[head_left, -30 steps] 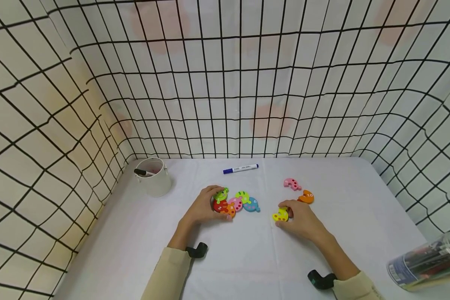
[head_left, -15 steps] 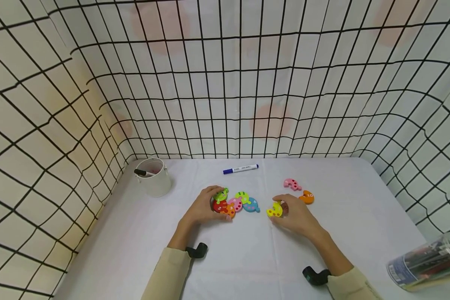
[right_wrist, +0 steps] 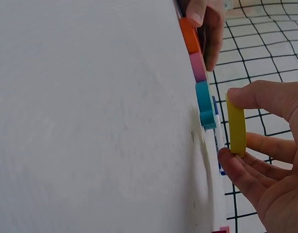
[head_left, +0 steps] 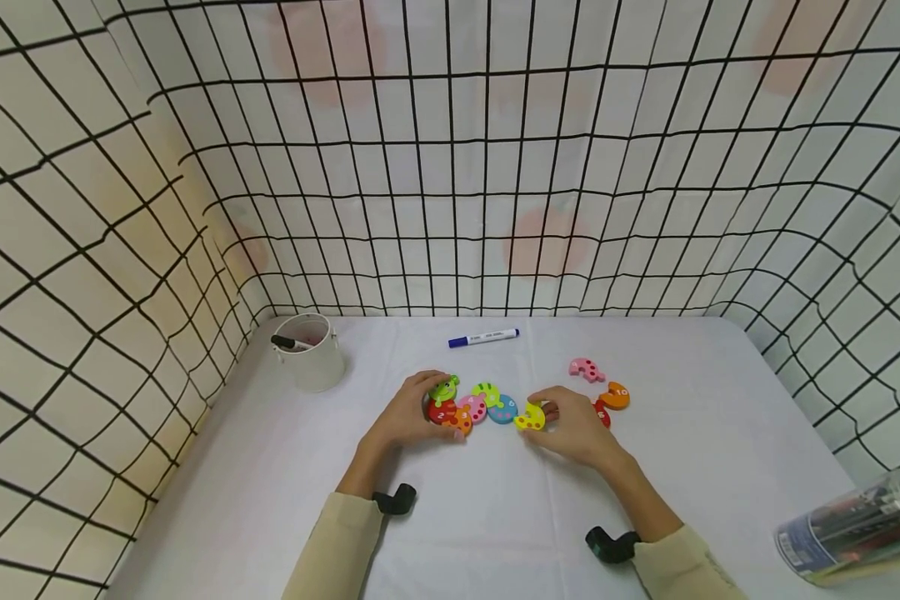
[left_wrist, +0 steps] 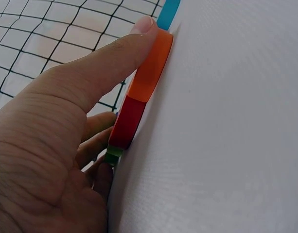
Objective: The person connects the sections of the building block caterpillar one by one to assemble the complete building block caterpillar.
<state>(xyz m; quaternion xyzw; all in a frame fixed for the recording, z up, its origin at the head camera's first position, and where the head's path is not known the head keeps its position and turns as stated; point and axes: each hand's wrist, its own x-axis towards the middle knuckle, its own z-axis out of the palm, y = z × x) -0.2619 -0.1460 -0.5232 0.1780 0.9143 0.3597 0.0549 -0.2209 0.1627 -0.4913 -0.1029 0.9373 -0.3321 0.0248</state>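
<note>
My left hand (head_left: 407, 414) curls round the left end of a joined row: a green head piece (head_left: 444, 390), a red piece (head_left: 440, 413), an orange one (head_left: 461, 420), then pink, green and blue (head_left: 503, 409). In the left wrist view the thumb presses on the orange piece (left_wrist: 151, 68). Between thumb and fingers my right hand (head_left: 579, 427) pinches a yellow piece (head_left: 530, 417), just right of the blue one. The right wrist view shows the yellow piece (right_wrist: 236, 126) held up off the table, apart from the blue piece (right_wrist: 204, 103).
Right of the right hand lie a red piece (head_left: 602, 413), an orange piece (head_left: 615, 396) and a pink piece (head_left: 587, 369). A blue-capped marker (head_left: 483, 338) lies behind the row. A white bucket (head_left: 318, 367) stands at the back left, a clear jar of pencils (head_left: 832, 533) at the right.
My right hand has moved left with the yellow piece, close to the blue piece, uncovering the red piece behind it. The left hand has stayed in place.
</note>
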